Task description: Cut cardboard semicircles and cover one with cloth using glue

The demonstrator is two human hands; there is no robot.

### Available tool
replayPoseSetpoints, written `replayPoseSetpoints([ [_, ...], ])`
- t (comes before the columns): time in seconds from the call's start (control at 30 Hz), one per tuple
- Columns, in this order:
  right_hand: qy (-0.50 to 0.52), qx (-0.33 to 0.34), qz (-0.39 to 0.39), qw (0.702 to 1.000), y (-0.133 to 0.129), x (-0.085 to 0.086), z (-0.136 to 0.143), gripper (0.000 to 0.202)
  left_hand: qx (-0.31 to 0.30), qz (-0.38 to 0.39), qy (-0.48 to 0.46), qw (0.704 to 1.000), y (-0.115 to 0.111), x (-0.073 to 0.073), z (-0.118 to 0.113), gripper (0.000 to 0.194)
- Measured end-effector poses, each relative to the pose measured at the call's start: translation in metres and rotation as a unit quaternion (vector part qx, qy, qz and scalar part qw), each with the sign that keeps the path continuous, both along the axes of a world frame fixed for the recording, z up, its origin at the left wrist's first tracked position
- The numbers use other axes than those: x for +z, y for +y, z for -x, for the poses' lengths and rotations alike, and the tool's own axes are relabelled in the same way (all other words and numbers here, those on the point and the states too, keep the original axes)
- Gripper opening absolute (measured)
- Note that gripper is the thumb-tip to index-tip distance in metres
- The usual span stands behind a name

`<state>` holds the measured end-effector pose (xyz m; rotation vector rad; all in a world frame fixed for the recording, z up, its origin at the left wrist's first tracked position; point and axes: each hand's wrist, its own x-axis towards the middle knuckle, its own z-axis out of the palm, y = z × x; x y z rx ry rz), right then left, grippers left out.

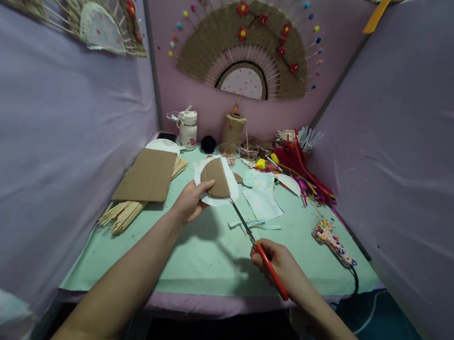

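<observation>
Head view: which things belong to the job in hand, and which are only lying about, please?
Seemingly in use: in the left hand, a cardboard piece against a white piece; in the right hand, red-handled scissors.
Probably just lying about: bottle, twine spool, thin sticks, glue gun.

i hold the half-round piece of brown cardboard [219, 178] raised above the table [111, 269], its straight side slanting along the right, its curve to the left. the white sheet [231, 186] lies behind it, round-edged and wider, showing as a pale border. my red-handled scissors [270, 269] slant up from near the table's front edge, dark slim blades pointing at the sheet's lower right rim.
</observation>
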<state>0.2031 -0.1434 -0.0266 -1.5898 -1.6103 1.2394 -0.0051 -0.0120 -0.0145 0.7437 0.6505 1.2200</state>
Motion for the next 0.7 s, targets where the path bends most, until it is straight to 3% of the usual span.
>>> replayPoseSetpoints([
  [0.7,0.009,-0.006,0.0,1.0,-0.001,-0.0019,-0.0026,0.035,0.002,0.017,0.001,1.0,-0.0001,0.0011,0.0001,0.038],
])
